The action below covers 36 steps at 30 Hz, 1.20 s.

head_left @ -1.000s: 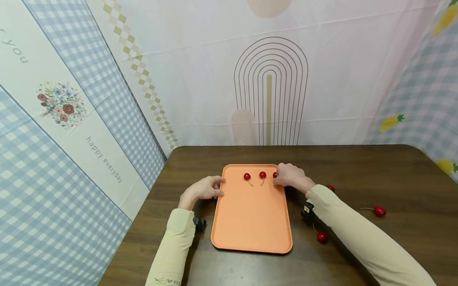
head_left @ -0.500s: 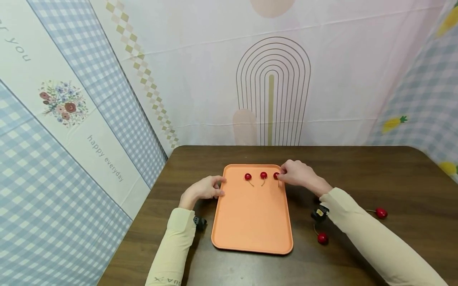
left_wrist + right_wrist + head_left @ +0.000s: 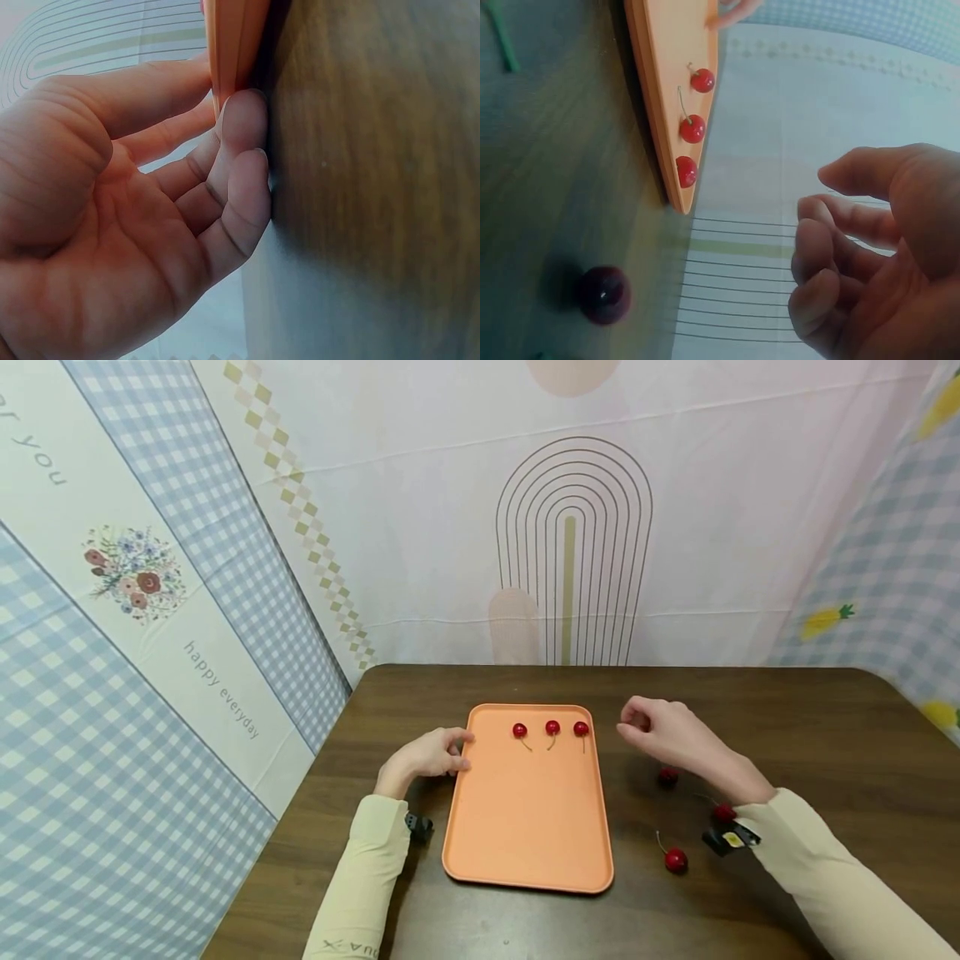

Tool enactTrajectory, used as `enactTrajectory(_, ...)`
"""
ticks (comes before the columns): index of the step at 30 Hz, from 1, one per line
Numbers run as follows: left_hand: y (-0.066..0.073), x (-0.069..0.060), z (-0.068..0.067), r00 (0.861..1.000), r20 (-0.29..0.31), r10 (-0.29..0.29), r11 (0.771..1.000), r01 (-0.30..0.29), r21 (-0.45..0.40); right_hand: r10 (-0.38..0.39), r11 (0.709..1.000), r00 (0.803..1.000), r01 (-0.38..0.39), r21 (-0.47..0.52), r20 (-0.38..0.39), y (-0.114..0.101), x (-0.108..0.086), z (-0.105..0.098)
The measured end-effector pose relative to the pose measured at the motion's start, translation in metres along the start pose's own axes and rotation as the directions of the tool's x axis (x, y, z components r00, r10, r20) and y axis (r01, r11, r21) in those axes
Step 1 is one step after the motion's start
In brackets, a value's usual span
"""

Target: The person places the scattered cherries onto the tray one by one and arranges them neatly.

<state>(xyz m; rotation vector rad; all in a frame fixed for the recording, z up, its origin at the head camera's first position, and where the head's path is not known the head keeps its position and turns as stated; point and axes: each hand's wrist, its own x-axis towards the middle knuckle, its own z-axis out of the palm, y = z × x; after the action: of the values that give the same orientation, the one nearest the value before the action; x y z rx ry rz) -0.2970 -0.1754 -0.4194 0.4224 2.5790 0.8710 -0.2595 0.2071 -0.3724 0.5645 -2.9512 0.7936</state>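
Observation:
An orange tray point(image 3: 528, 810) lies on the table with three red cherries in a row near its far edge: left point(image 3: 520, 731), middle point(image 3: 552, 727) and right point(image 3: 581, 728). My left hand point(image 3: 425, 755) grips the tray's left rim; in the left wrist view the thumb of that hand point(image 3: 120, 202) is on the rim and curled fingertips are at its underside. To the right of the tray, my right hand point(image 3: 675, 735) hovers above the table, fingers loosely bent and holding nothing. The right wrist view shows the same empty hand point(image 3: 885, 247) apart from the tray point(image 3: 656, 97).
Right of the tray, three more cherries lie on the brown table point(image 3: 825, 727): one below the hand point(image 3: 667, 777), one beside the right wrist camera point(image 3: 723, 812) and one nearer the front point(image 3: 677, 861). Patterned cloths hang behind and at both sides.
My right hand has let go of the rightmost cherry on the tray and moved right, off the tray. The left hand has stayed at the left rim.

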Motion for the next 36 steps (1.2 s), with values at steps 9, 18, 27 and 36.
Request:
enactTrajectory(9, 0.001, 0.0, 0.0, 1.0, 0.01, 0.007, 1.0, -0.007, 0.003, -0.079, 0.995, 0.987, 0.07, 0.066, 0.141, 0.012, -0.046, 0.002)
enactTrajectory(18, 0.001, 0.0, -0.001, 1.0, 0.008, 0.003, 1.0, -0.003, 0.022, -0.208, 0.978, 0.91, 0.19, 0.084, 0.359, 0.028, -0.066, 0.007)
enactTrajectory(27, 0.0, 0.001, 0.001, 1.0, 0.002, 0.003, 1.0, -0.003, 0.008, -0.256, 0.966, 0.819, 0.206, 0.154, 0.513, 0.033, -0.071, 0.021)
enactTrajectory(36, -0.001, 0.001, 0.001, 1.0, -0.011, -0.003, 1.0, 0.003, 0.012, -0.213, 0.977, 0.81, 0.161, 0.141, 0.546, 0.031, -0.073, 0.02)
